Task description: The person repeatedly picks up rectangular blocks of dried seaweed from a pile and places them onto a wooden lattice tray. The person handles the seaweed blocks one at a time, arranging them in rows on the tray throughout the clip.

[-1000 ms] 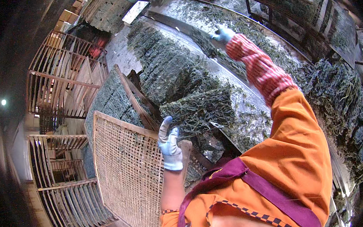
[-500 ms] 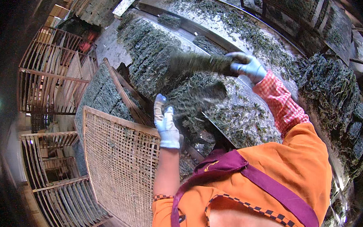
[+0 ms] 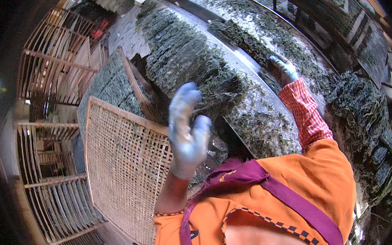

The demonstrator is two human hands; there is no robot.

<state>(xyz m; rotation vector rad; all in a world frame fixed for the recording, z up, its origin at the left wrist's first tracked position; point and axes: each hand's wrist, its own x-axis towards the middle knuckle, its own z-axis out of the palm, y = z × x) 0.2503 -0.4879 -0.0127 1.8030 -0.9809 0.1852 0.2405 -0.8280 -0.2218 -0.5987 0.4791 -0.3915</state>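
My left hand (image 3: 188,132), in a pale work glove with blue fingertips, is raised in front of the woven bamboo tray. It is smeared by motion, but thumb and fingers are apart and nothing is between them. To the right, my right hand (image 3: 285,70), also gloved, lies with its fingers stretched out by the near end of a long strip of dark green leaf strands (image 3: 245,40). This strip lies along a metal channel; its contact with the palm is partly hidden. Between my hands spreads a thick layer of similar strands (image 3: 186,54), shaggy at its near edge.
A woven bamboo tray (image 3: 128,169) leans at my left, before a framed tray of dark green sheets (image 3: 106,92). Slatted wooden racks (image 3: 60,179) stand farther left. Loose strands litter the pale work surface (image 3: 260,122). A large tangled heap (image 3: 358,105) lies at the right.
My right hand has set down the held bundle of strands and moved slightly right. My left hand has come up and nearer. The bundle between my hands now lies on the layer.
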